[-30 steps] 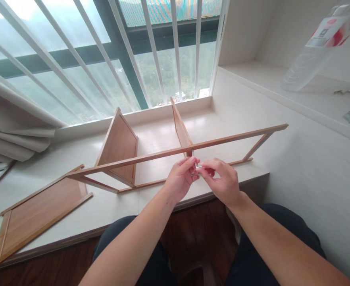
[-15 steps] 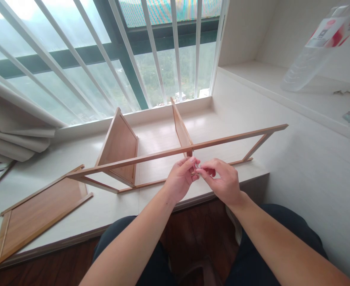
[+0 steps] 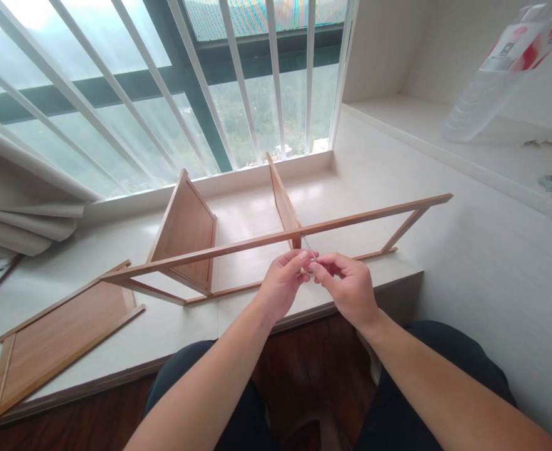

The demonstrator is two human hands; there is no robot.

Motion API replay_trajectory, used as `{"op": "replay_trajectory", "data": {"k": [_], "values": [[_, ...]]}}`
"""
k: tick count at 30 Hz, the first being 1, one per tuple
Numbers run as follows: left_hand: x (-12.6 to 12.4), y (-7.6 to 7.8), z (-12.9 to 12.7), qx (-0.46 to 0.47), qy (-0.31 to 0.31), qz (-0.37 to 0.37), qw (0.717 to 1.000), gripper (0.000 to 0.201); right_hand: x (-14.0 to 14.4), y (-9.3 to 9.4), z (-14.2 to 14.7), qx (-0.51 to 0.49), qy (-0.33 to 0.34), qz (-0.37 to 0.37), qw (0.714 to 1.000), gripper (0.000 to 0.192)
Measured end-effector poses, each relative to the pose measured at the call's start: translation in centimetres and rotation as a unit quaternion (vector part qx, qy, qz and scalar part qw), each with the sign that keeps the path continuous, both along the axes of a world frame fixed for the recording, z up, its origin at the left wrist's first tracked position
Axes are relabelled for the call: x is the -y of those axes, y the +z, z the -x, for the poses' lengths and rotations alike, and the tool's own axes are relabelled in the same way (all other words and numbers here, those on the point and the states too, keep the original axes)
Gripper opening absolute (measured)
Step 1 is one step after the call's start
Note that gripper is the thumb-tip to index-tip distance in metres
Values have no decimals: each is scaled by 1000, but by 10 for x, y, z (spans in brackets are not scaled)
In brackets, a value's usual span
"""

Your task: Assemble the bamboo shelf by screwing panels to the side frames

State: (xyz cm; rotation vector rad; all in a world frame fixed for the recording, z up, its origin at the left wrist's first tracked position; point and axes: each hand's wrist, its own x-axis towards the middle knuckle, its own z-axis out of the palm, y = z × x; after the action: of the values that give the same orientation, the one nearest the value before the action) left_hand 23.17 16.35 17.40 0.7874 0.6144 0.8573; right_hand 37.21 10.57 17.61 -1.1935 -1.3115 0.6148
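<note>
A thin metal rod that looks like a hex key (image 3: pixel 310 247) runs from the wooden frame (image 3: pixel 238 245) down to my fingers. Its tip meets the frame's upper rail where the middle shelf panel (image 3: pixel 283 191) joins. My left hand (image 3: pixel 283 279) pinches the rod between thumb and fingers, just below the rail. Close beside it on the right, my right hand (image 3: pixel 348 282) is closed with thumb and fingertips at the rod's near end, partly hidden. The frame stands on edge on the white ledge, with another shelf panel (image 3: pixel 186 228) upright at its left.
A loose wooden panel (image 3: pixel 74 344) lies on the white ledge (image 3: pixel 201 322) to the left. White bars and a window rise behind. A clear bottle (image 3: pixel 487 94) stands on the right-hand shelf (image 3: pixel 398 116). A grey curtain (image 3: pixel 22 194) hangs at left.
The rod has turned from nearly upright to slanting down to the right. My right hand has shifted slightly left and up; my left hand stays almost in place.
</note>
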Motion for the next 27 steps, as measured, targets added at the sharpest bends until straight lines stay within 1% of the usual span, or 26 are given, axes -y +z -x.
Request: {"op": "replay_trajectory", "data": {"k": [4, 6, 9, 13, 19, 27], "values": [[1, 4, -2, 4, -5, -11, 1000, 35, -1, 0, 6, -96, 34, 62, 993, 19], [1, 7, -3, 9, -12, -12, 1000, 35, -2, -1, 9, -130, 50, 74, 988, 20], [3, 10, -4, 12, -19, -10, 1000, 34, -3, -1, 11, -149, 64, 81, 983, 22], [3, 11, -4, 10, -18, -4, 1000, 32, -3, -3, 12, -138, 65, 82, 985, 25], [3, 10, -2, 3, -18, 1, 1000, 34, 0, -6, 13, -88, 58, 65, 992, 27], [6, 10, -1, 0, -26, -10, 1000, 33, 2, -13, 9, -53, 51, 59, 996, 31]]}}
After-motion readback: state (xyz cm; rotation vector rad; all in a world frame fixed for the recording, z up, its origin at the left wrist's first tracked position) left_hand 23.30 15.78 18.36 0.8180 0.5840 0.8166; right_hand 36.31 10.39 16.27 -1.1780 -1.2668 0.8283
